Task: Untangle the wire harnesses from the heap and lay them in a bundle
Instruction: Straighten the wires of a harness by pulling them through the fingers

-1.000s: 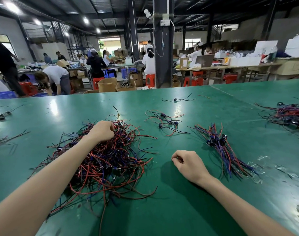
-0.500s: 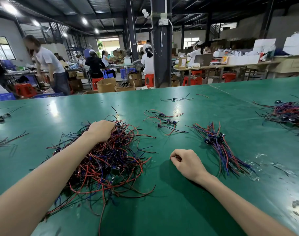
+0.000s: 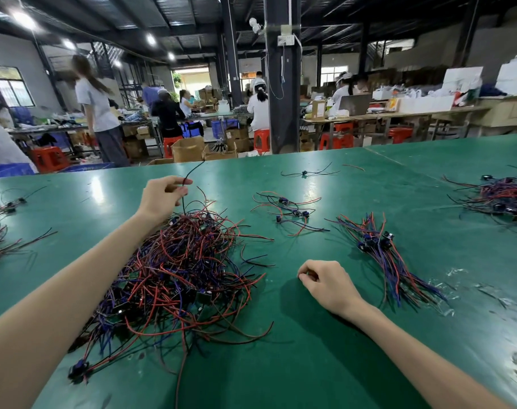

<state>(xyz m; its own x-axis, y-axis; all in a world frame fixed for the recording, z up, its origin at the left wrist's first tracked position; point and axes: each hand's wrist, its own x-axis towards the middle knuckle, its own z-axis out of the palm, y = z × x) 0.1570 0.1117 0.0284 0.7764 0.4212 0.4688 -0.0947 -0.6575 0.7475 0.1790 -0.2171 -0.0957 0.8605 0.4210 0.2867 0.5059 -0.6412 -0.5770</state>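
Two hands (image 3: 163, 197) (image 3: 329, 286), one near heap (image 3: 180, 270), one bundle (image 3: 384, 255)

The left forearm (image 3: 74, 290) lies over the left flank of the heap (image 3: 186, 276) and hides whatever is under it. Like the right forearm (image 3: 428, 349), it runs out of the bottom edge. The black wire (image 3: 183, 202) pinched by the left hand (image 3: 161, 197) sinks into the tangle, where its lower end cannot be followed. At the heap's near left tip a connector (image 3: 78, 371) is smeared by blur. The far-right pile (image 3: 499, 199) is cut by the right edge, and the wire clusters (image 3: 0, 246) on the left are cut by the left edge. The standing person (image 3: 96, 110) at far left is blurred.
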